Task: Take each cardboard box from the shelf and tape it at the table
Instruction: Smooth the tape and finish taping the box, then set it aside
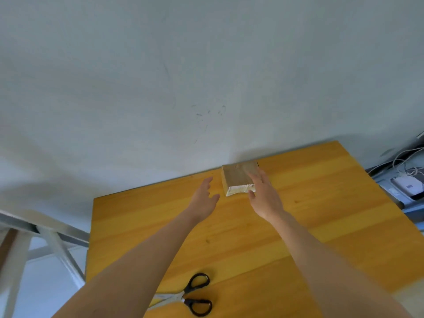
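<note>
The fingers (258, 177) of the right hand (266, 196) lie straight and spread over the right-hand part of a small cardboard box (237, 176). They are released rather than grasping, with the thumb beside the box's near, pale end. Motion blur hides whether the fingertips actually touch the cardboard. Just left of the box, the left hand (205, 198) is likewise open. Its fingers are loosely extended toward the box's left side and close around nothing, and a narrow strip of desk shows between hand and box. Both bare forearms run up from the bottom of the frame and converge toward the middle.

The box rests flat at the far edge of a yellow wooden desk (321, 191), right of the frame's centre, with its back against a pale grey wall (183, 76). Its brown top faces up, and the end nearest the camera is whitish and rough.

At the bottom centre, near the desk's front edge, a pair of black-handled scissors (195, 292) lies with handles to the right. Its blades point left over a pale object, half hidden by the left forearm and too unclear to name. A white metal frame (57, 246) stands off the desk at the lower left. White cables (406, 164) tangle beside a small white device at the right edge.
</note>
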`<move>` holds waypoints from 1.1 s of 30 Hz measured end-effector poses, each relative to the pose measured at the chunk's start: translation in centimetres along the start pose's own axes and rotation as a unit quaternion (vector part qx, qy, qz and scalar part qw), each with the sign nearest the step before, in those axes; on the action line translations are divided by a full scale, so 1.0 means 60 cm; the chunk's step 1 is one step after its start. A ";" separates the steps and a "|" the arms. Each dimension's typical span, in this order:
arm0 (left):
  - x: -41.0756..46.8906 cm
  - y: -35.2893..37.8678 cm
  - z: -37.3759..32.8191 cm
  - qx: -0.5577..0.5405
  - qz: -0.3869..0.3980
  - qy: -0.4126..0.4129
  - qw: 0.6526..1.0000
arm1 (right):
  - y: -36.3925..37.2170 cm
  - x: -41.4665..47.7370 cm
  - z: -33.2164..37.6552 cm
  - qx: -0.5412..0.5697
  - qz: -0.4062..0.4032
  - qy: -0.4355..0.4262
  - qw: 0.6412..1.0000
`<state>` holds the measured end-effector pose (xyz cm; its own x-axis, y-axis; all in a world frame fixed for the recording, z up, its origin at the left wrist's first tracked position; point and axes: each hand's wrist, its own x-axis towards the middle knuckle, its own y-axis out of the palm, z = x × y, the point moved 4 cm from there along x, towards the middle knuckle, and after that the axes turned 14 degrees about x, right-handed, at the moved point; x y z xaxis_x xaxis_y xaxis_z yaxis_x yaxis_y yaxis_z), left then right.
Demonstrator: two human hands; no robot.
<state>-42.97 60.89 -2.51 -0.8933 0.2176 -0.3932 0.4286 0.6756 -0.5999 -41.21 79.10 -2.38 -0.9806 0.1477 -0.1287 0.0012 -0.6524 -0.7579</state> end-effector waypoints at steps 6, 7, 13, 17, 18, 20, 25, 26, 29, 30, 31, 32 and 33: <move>-0.129 -0.044 0.008 0.016 -0.006 0.066 0.998 | -0.011 -0.138 0.070 0.014 -0.065 -0.001 0.998; -0.153 -0.049 0.010 0.018 -0.006 0.078 0.997 | -0.010 -0.167 0.081 0.017 -0.074 0.000 0.997; -0.310 -0.053 0.025 0.066 0.000 0.154 0.986 | -0.002 -0.356 0.148 0.033 -0.128 0.016 0.991; -0.408 -0.048 0.046 0.091 0.001 0.181 0.979 | 0.010 -0.473 0.173 0.037 -0.139 0.024 0.989; -0.430 -0.048 0.053 0.093 0.005 0.185 0.978 | 0.013 -0.498 0.177 0.042 -0.140 0.025 0.989; -0.471 -0.048 0.064 0.101 0.013 0.192 0.976 | 0.017 -0.546 0.186 0.054 -0.140 0.032 0.988; -0.551 -0.049 0.088 0.134 0.019 0.206 0.969 | 0.030 -0.653 0.198 0.053 -0.151 0.064 0.985; -0.567 -0.047 0.094 0.140 0.022 0.209 0.968 | 0.034 -0.675 0.200 0.056 -0.151 0.070 0.984; -0.615 -0.042 0.117 0.148 0.034 0.207 0.966 | 0.048 -0.734 0.206 0.062 -0.153 0.074 0.983; -0.630 -0.042 0.125 0.152 0.038 0.208 0.966 | 0.052 -0.753 0.210 0.063 -0.153 0.072 0.984; -0.645 -0.043 0.133 0.155 0.041 0.210 0.964 | 0.056 -0.770 0.214 0.064 -0.152 0.071 0.984; -0.660 -0.045 0.141 0.157 0.042 0.214 0.963 | 0.060 -0.787 0.218 0.066 -0.149 0.072 0.984; -0.674 -0.048 0.150 0.158 0.040 0.216 0.963 | 0.064 -0.803 0.223 0.070 -0.147 0.072 0.984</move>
<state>-6.87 43.81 8.85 -0.7989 0.5795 -0.1613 0.4576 0.4115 -0.7882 3.44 59.54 9.49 -0.8968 0.4421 -0.0144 -0.3146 -0.6604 -0.6818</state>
